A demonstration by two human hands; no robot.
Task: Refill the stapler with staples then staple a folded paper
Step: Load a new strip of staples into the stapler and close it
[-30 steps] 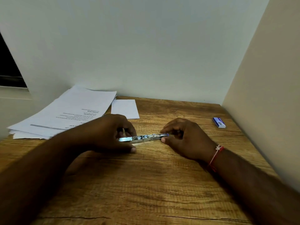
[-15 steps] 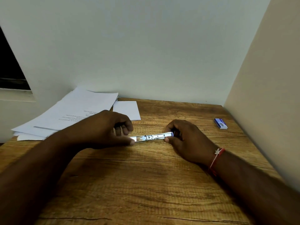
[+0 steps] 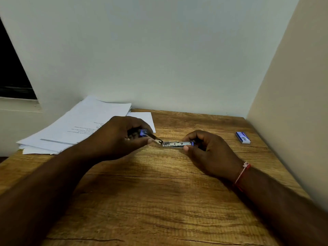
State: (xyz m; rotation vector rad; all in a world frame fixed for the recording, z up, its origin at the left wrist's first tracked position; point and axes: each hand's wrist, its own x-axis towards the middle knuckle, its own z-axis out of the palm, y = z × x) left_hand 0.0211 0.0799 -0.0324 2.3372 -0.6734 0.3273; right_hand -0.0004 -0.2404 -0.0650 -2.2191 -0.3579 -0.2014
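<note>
A small metal stapler (image 3: pixel 176 144) lies opened out flat on the wooden table (image 3: pixel 159 201), its staple channel facing up. My right hand (image 3: pixel 207 153) pinches its right end, where a bit of blue plastic shows. My left hand (image 3: pixel 122 137) grips the stapler's swung-open blue-tipped arm (image 3: pixel 149 134), which slants up and left from the hinge. A small folded white paper (image 3: pixel 142 118) lies behind my left hand. A blue staple box (image 3: pixel 242 137) sits at the right near the wall.
A stack of printed sheets (image 3: pixel 76 126) overhangs the table's back left corner. Walls close the table at the back and along the right side. A dark window opening is at the far left.
The stapler has been swung open: my left hand lifted its blue-tipped arm up and to the left, while my right hand kept hold of the right end.
</note>
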